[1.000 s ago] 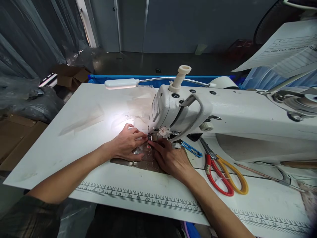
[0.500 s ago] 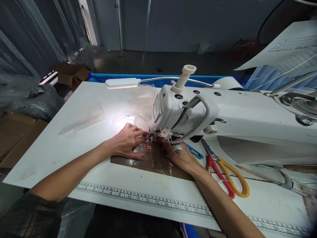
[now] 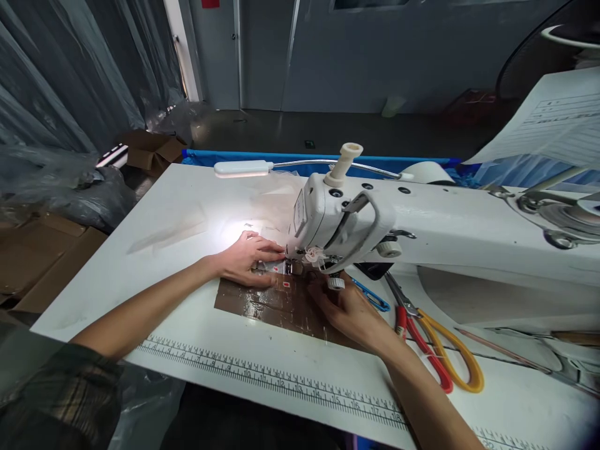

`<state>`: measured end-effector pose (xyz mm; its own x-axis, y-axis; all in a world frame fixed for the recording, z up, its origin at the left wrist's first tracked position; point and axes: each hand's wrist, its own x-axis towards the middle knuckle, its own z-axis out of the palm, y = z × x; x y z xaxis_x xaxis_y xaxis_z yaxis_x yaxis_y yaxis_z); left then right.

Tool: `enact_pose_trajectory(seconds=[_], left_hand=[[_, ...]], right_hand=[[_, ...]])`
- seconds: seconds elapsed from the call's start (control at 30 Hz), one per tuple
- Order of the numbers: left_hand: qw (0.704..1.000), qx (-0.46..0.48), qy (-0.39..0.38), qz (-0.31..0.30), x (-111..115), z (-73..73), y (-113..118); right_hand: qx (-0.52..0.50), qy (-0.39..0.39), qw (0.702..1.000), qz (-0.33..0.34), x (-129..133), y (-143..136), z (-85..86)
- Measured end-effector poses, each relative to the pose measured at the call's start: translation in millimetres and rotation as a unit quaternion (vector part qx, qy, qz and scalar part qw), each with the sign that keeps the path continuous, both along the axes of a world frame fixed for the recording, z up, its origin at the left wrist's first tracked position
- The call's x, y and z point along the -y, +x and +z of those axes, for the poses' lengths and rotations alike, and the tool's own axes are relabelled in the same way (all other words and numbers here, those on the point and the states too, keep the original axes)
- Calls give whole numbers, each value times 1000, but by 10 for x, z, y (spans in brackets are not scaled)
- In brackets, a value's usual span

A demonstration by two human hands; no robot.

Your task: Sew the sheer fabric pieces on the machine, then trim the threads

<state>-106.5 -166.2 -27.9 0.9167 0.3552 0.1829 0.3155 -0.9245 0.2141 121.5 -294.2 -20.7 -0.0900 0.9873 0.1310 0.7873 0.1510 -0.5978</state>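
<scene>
My left hand (image 3: 250, 257) lies palm down beside the presser foot of a white sewing machine (image 3: 360, 225), its fingers stretched out. Under and beside those fingers is a thin clear or whitish piece (image 3: 275, 268) with a small red mark. My right hand (image 3: 349, 309) is on the other side of the needle area, fingers curled and closed, their tips partly hidden behind the machine head. What they hold, if anything, cannot be made out. Beneath both hands sits a shiny brown tape-covered surface (image 3: 285, 312) bearing a small red-and-white sticker (image 3: 286, 284).
Red-and-yellow-handled scissors (image 3: 434, 347) and a blue tool (image 3: 372, 297) lie right of my right hand. A printed ruler (image 3: 262, 375) runs along the front of the white table (image 3: 94, 300). A lamp (image 3: 241, 168) lights the left side. Cardboard boxes (image 3: 51, 262) stand left.
The camera view has shifted. My left hand has slid slightly away from me over the brown surface, and the piece with the red mark now shows beside its fingers. My right hand stays beside the needle.
</scene>
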Motion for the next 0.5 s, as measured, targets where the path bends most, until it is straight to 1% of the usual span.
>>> enact_pose_trajectory(seconds=[0.07, 0.1, 0.13, 0.17, 0.23, 0.27, 0.3, 0.4, 0.5], left_hand=[[999, 6, -37, -9, -107, 24, 35], [999, 15, -48, -6, -168, 34, 64], [998, 31, -45, 11, -233, 38, 100], [997, 51, -28, 42, -302, 38, 141], [990, 78, 32, 114, -448, 21, 229], [986, 74, 57, 138, -522, 9, 273], [985, 58, 69, 148, -593, -2, 313], [990, 2, 54, 131, -770, -11, 403], [991, -12, 49, 123, -845, 28, 439]], right_hand=[[32, 12, 999, 0, -1, 3, -33], [44, 14, 999, 4, -1, 8, -55], [53, 16, 998, 9, 0, 14, -80], [61, 16, 998, 14, 1, 20, -107], [75, 12, 997, 19, -2, 32, -163], [84, 11, 996, 19, -6, 36, -191], [96, 10, 995, 18, -11, 37, -217], [129, 24, 991, 14, -29, 29, -272], [144, 50, 988, 18, -42, 19, -306]])
